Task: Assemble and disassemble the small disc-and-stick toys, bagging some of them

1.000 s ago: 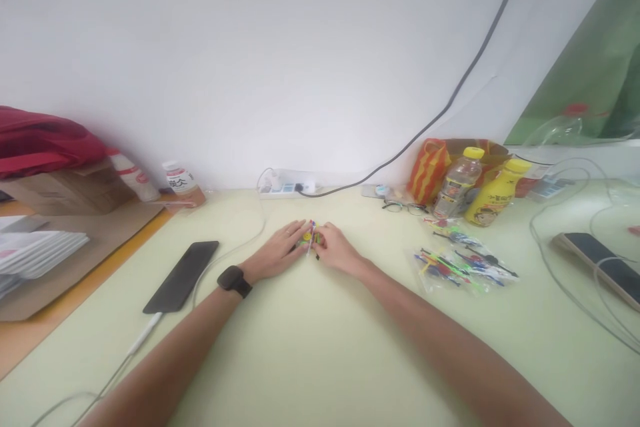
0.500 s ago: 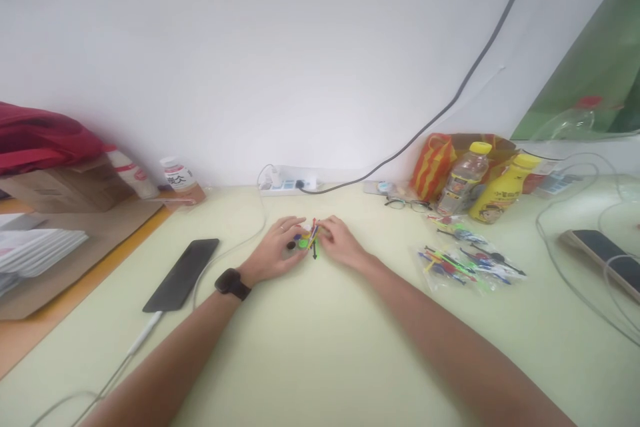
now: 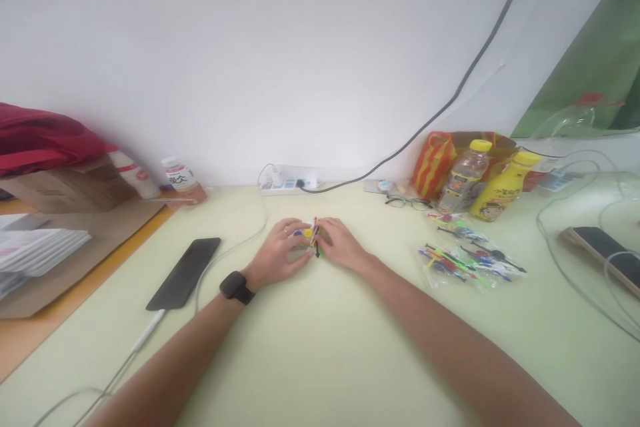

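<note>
Both my hands meet at the middle of the pale green table. My left hand, with a black watch on its wrist, has its fingers curled around a small cluster of colourful plastic pieces with yellow, blue, red and green parts. My right hand pinches the same cluster from the right side. The pieces are tiny and partly hidden by my fingers.
A black phone on a white cable lies to the left. Clear bags of colourful pieces lie to the right, near two bottles, glasses and another phone. A power strip sits by the wall. Boxes and papers stand far left.
My hands have stayed together at the cluster, shifting their fingers slightly around it. The visible colours between them changed from green and black to yellow and blue.
</note>
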### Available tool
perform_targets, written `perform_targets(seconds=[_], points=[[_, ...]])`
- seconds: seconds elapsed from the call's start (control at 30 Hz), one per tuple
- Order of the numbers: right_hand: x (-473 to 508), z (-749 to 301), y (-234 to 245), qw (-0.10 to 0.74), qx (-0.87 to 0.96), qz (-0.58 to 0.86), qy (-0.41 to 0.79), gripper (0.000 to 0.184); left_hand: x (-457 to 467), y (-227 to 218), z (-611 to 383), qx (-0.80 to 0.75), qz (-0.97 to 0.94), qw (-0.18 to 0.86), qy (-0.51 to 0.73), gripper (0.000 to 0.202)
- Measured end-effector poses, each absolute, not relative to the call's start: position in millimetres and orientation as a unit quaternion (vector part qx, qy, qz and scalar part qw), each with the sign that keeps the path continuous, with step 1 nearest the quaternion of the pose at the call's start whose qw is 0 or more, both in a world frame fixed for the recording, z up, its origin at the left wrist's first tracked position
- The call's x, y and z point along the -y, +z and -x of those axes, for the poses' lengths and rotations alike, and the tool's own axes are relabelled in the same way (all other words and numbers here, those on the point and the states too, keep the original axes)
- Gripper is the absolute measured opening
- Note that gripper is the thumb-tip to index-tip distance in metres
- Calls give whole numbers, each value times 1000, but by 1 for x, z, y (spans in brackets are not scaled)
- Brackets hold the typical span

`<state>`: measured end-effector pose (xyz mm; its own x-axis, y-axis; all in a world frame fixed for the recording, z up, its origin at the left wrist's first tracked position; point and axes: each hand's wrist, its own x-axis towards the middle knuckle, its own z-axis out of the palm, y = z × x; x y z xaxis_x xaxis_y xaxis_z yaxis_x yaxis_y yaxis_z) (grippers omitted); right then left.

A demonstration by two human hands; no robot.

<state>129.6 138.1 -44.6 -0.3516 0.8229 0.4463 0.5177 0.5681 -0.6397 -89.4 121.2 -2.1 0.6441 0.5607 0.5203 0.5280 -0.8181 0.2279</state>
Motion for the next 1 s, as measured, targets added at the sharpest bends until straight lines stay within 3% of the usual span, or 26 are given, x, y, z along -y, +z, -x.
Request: perform_targets(seconds=[0.1,0.67,1.0], points=[[-136,-129,-44,379,800,423,192,30,-122,-3,90,-302,-904,32,299,7],[-141,-131,-50,413,785,418,196,20,-110,1,79,-281,-930,12,238,18],[-154,-135,-52,463,658,472,361,22,-108,-1,71,-280,-933,-5,224,23]])
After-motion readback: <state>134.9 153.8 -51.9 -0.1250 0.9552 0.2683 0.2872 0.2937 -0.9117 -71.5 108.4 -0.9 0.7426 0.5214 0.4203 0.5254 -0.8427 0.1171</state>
